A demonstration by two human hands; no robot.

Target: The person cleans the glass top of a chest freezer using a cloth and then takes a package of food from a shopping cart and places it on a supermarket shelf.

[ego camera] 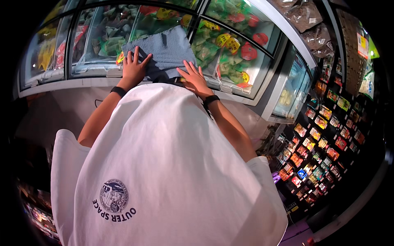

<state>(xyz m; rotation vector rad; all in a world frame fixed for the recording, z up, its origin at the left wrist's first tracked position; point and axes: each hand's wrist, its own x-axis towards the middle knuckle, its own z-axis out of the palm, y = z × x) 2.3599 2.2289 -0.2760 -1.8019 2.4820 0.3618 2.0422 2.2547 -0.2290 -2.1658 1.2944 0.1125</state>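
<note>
A blue-grey cloth [167, 49] lies spread on the glass top of a chest freezer [89, 83]. My left hand [134, 67] rests with fingers spread on the cloth's left part. On its lower right edge lies my right hand [194, 78], palm down, fingers apart. Neither hand grips the cloth. Under the glass are green net-like bags of wrapped food [204, 52] with red and yellow labels, and yellow packs [46, 55] at the far left. Both wrists wear black bands.
Black frame bars [194, 23] divide the freezer's glass. To the right stands a second freezer cabinet [271, 114], with hanging packaged goods [320, 123] on a dark wall beyond. Brown goods in clear bags [303, 15] are at the upper right. The freezer's pale front edge runs before my body.
</note>
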